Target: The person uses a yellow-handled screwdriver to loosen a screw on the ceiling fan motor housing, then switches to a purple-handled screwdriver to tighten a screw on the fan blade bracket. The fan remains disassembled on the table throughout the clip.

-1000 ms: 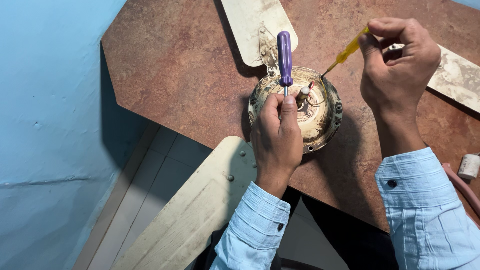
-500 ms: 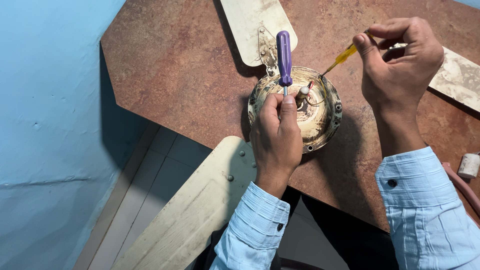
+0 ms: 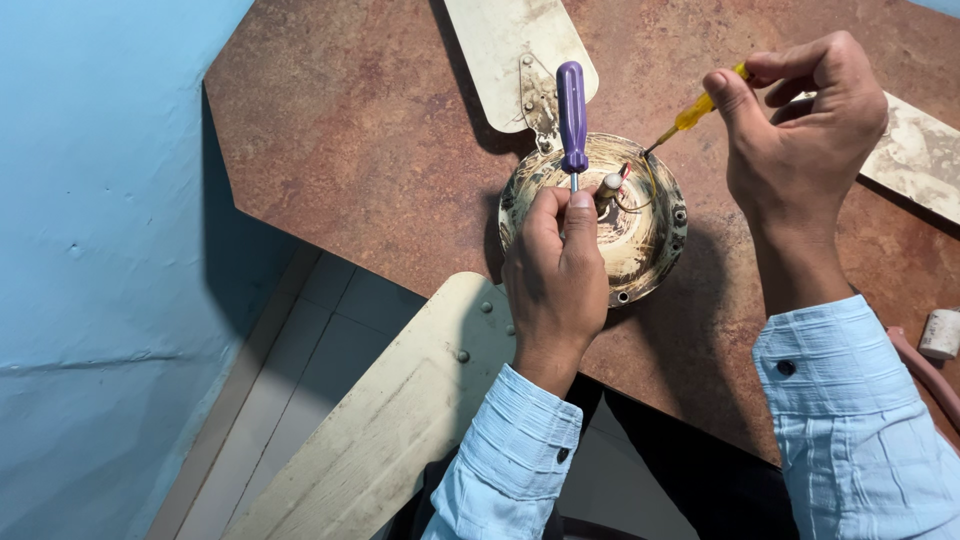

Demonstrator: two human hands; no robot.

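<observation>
**Ceiling fan motor hub on brown table, worked with two screwdrivers**

Item 1. A round, cream-coloured ceiling fan motor hub (image 3: 640, 235), stained and worn, is seen lying on a mottled brown table (image 3: 350, 130), near the table's lower edge. Thin wires (image 3: 632, 185) and a small white part are seen in its open centre.

Item 2. Three cream fan blades are attached to the hub: an upper blade (image 3: 515, 50) runs out at 12 o'clock, a lower-left blade (image 3: 390, 420) at 7 o'clock overhangs the table edge above a tiled floor (image 3: 320, 330), and a right blade (image 3: 920, 150) at 2 o'clock is partly hidden behind the right hand.

Item 3. The left hand (image 3: 555, 275) is laid over the hub's 9 o'clock side, its fingers closed around the shaft of a purple-handled screwdriver (image 3: 571, 110). The tool is held upright, handle toward 12 o'clock, tip hidden by the fingers.

Item 4. The right hand (image 3: 800, 130) is placed at 2 o'clock from the hub, clear of it, closed in a pinch on a yellow-handled screwdriver (image 3: 695, 112). The thin blade is slanted toward 8 o'clock, with its tip at the wires.

Item 5. Light blue shirt cuffs are worn on both wrists. A blue wall (image 3: 100, 270) is seen at 9 o'clock. A small white cylinder (image 3: 940, 333) is seen at the table's right edge, at 4 o'clock from the hub.
</observation>
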